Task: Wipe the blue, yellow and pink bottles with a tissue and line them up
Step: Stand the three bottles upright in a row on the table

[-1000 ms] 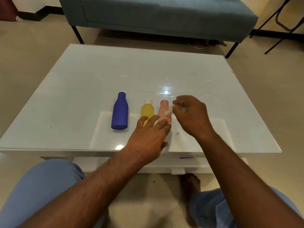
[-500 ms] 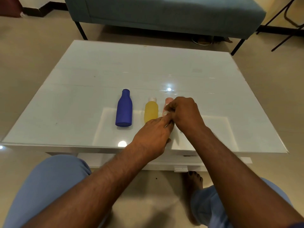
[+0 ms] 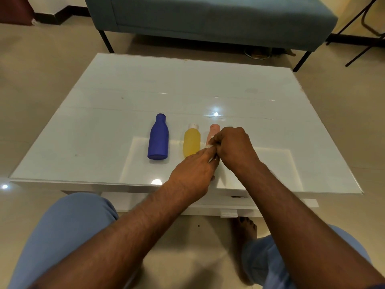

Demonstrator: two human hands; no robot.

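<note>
Three bottles lie side by side on the white glass table (image 3: 104, 126), necks pointing away from me: a blue bottle (image 3: 158, 138) on the left, a yellow bottle (image 3: 191, 142) with a white cap in the middle, and a pink bottle (image 3: 213, 132) on the right. My right hand (image 3: 235, 149) is curled over the pink bottle's lower half and pinches a small white tissue (image 3: 209, 146). My left hand (image 3: 193, 174) meets it from below, its fingertips also on the tissue. Most of the tissue and the pink bottle's base are hidden by my hands.
A teal sofa (image 3: 208, 15) on black legs stands beyond the table's far edge. A black chair frame (image 3: 366, 28) is at the upper right. My knees in blue trousers and a bare foot (image 3: 245, 228) are under the table's near edge.
My left hand went from open and flat in front of the bottles to meeting my right hand at the tissue. My right hand shifted slightly left over the pink bottle.
</note>
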